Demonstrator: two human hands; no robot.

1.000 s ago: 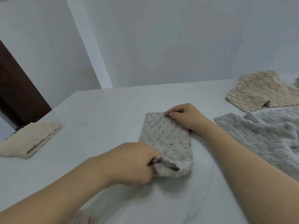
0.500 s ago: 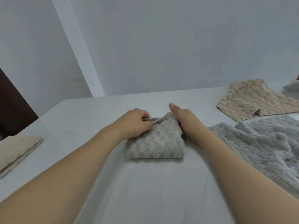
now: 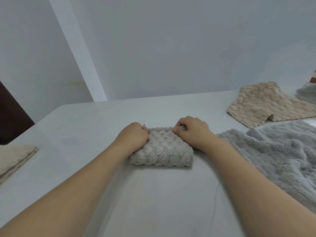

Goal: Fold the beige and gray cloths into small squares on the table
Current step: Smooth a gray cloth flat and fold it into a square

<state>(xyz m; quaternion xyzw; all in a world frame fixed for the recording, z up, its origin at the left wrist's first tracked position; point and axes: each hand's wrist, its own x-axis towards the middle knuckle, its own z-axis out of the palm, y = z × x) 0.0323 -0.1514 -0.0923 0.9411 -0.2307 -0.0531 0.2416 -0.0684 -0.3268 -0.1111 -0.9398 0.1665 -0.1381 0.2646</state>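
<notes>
Your left hand (image 3: 132, 136) lies on the left part of the small folded gray cloth with a bubbly scale pattern (image 3: 162, 151); its fingers are curled and pinch the far left corner of this cloth. Your right hand (image 3: 191, 131) is at the far right corner, fingers bent over the edge and thumb pressing on top, so it also grasps the cloth. The 2 hands are near each other, with a strip of the far edge free between them.

The folded gray cloth sits flat on the smooth white table (image 3: 153, 199), about in the middle, with its thick folded edge turned toward you.

Just to the right of your right forearm, a large fluffy gray towel (image 3: 277, 158) lies spread and wrinkled (it runs out of the picture on the right side). Behind it, a beige cloth with a wavy knitted texture (image 3: 263, 106) lies loosely, partly doubled over. At the far right edge a small piece of another pale gray fabric (image 3: 307, 92) shows. On the left edge of the table, well apart from your hands, a folded cream cloth (image 3: 13, 158) rests in several layers.
</notes>
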